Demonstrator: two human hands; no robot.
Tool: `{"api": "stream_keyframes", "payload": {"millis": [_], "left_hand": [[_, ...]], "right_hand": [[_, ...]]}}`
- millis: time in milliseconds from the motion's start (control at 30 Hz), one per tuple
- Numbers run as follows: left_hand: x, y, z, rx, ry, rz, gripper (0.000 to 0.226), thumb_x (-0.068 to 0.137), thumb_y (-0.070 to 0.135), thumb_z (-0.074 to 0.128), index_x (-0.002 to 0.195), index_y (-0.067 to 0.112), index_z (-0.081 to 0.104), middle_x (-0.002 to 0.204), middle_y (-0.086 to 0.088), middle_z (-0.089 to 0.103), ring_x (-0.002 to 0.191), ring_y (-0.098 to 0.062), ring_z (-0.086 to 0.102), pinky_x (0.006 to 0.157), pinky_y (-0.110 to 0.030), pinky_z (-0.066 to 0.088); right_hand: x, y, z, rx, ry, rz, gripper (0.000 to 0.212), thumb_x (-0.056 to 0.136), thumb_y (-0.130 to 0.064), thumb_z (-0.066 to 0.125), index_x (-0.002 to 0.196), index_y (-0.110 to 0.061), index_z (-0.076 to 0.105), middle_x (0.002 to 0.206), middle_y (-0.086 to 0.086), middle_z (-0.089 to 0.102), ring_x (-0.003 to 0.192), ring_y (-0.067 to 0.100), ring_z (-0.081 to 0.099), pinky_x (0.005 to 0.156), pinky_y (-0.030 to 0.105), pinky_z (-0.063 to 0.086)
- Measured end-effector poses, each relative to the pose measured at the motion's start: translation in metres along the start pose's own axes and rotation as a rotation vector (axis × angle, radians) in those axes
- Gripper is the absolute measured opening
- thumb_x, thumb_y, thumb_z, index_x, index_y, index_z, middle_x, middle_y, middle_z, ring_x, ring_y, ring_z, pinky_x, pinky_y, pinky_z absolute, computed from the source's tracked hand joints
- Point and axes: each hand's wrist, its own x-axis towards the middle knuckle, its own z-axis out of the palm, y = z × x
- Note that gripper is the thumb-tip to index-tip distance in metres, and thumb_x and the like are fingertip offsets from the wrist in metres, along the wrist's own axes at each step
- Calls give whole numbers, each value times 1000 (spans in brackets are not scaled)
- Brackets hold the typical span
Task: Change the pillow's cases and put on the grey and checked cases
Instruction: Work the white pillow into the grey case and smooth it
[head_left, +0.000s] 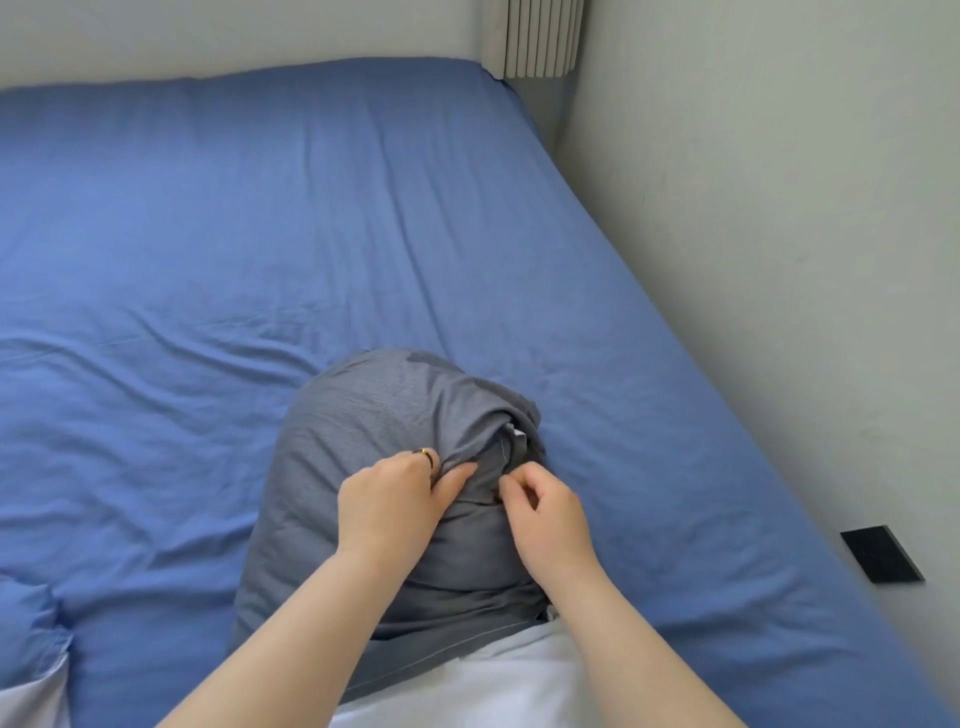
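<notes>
Pinching grey case | left hand, right hand clamped on it | case directly under grip

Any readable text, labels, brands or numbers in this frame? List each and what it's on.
None can be read in this frame.
Small white patch at the opening of the grey pillowcase: may be a tag, too small to tell.
Black rectangle by the wall: no print visible.

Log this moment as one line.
left hand pinches grey case | right hand pinches its edge | case on blue sheet
</notes>
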Motion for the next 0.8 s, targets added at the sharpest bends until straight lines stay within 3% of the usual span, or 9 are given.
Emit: {"api": "stream_keyframes", "payload": {"millis": [67,133,200,367,433,500,600,667,800], "left_hand": [[-10,-8,6,42,70,50,70,73,39,71,43,18,12,36,-5,47,45,-30,58,41,-21,26],[-23,-12,13,121,-92,23,62,83,44,59,47,16,17,59,-8,65,67,-27,65,51,-26,37],[-40,-17,27,117,-300,-24,54,90,52,39,51,19,19,91,-2,69,92,-20,62,65,-26,37],[-46,-9,27,-95,-393,53,32,73,63,53,75,33,41,75,15,47,92,-9,56,66,-20,29],[-43,0,27,-45,-368,271,51,61,63,64,100,32,54,89,14,52,93,-10,54,75,-18,32],[-42,15,30,68,-304,472,59,44,61,75,94,30,65,84,11,61,75,-10,61,69,-15,40],[-38,38,38,164,-299,584,44,28,44,81,68,31,71,62,11,63,52,-7,60,45,-9,43],[-35,48,39,219,-349,580,35,36,39,81,68,28,71,65,9,64,55,-7,62,41,-12,42],[-20,51,37,165,-453,343,30,85,24,49,114,27,57,117,1,59,108,-23,56,81,-29,44]], "right_hand": [[-3,9,-1,-12,38,43,7,87,-21,56,83,-26,53,90,-13,49,96,14,50,81,25,40],[-9,21,-2,-80,-52,185,41,83,-32,60,121,-24,46,111,-14,39,112,12,46,86,22,34],[-12,31,-7,-134,-155,247,55,81,-36,62,129,-25,38,112,-15,37,106,10,48,83,21,33],[-19,45,-34,-48,-235,297,27,82,-23,65,103,-24,50,93,-12,53,87,8,53,80,18,41],[-30,52,-47,-42,-280,310,24,82,-20,65,99,-26,49,97,-11,53,86,4,51,74,12,39],[-48,64,-56,-47,-245,349,23,82,-20,65,100,-24,51,106,-7,52,92,5,50,76,13,36],[-79,80,-60,96,-172,450,26,85,-19,61,110,-21,51,114,-4,54,98,7,53,80,13,39],[-96,81,-52,352,-216,536,30,89,-16,56,115,-27,47,104,-13,60,85,-4,57,67,5,44],[-90,62,-29,428,-240,512,15,81,-18,60,85,-32,57,84,-21,60,75,-8,56,53,2,43]]}}
